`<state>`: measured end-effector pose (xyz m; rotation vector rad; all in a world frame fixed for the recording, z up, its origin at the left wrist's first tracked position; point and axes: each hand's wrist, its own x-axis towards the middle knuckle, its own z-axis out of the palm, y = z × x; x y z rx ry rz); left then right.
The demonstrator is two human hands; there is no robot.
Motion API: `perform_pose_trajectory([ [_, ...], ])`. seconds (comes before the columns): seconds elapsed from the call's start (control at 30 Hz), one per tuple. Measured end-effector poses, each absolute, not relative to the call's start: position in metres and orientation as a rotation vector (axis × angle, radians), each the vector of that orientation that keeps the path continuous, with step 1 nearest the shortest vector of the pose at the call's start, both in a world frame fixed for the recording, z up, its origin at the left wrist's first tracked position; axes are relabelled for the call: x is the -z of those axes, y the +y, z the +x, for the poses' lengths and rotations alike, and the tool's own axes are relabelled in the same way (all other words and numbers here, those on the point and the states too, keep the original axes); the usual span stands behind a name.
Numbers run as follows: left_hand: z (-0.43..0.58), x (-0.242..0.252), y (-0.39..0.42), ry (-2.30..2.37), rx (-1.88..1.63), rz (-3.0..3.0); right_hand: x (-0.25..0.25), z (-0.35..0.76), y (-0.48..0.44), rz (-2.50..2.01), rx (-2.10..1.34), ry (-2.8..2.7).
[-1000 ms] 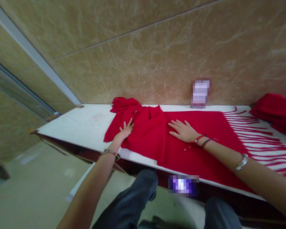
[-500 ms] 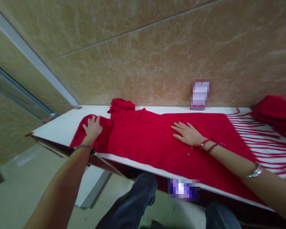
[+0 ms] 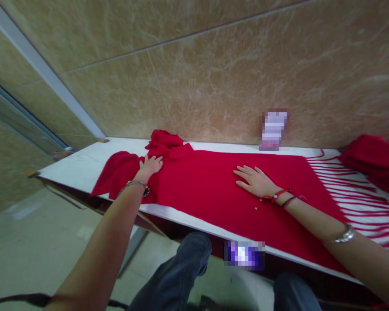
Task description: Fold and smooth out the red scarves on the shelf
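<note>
A red fringed scarf (image 3: 197,190) lies spread along a narrow white table, its fringe (image 3: 353,190) fanned out toward the right. My right hand (image 3: 256,180) rests flat on the smooth middle of the scarf, fingers apart. Farther left, my left hand (image 3: 151,167) presses on the cloth with spread fingers, where the smooth part meets a bunched, folded part. Beyond it, a crumpled bit of red cloth (image 3: 167,142) sits near the wall. The scarf's left portion hangs slightly over the table's front edge.
More folded red cloth (image 3: 372,157) lies at the table's right end. A pixelated upright object (image 3: 274,129) leans on the tiled wall (image 3: 214,86). Another blurred, glowing object (image 3: 244,255) shows below the front edge of the white table (image 3: 74,166). My knees are under the table.
My left hand has slid right along the scarf, from the bunched left part to the edge of the smooth part. The cloth there has shifted slightly. My right hand stays in place.
</note>
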<state>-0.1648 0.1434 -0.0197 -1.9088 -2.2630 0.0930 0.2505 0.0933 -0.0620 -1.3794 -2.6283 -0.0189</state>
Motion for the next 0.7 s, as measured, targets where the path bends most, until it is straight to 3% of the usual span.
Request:
perform_pose_trajectory([
  [0.13,-0.164,0.007,0.139,-2.256,0.005,-1.677,0.064,0.251,0.095,-1.371,0.025,-2.622],
  [0.37,-0.111,0.008,0.100,-2.237,0.318,-1.804,0.064,0.251,0.096,-1.380,0.040,-2.618],
  [0.53,-0.078,0.017,0.086,-2.133,-0.045,-2.319,0.062,0.250,0.095,-1.400,0.059,-2.628],
  [0.7,-0.081,0.026,0.097,-2.381,-0.180,-2.255,0.063,0.258,0.095,-1.441,0.066,-2.646],
])
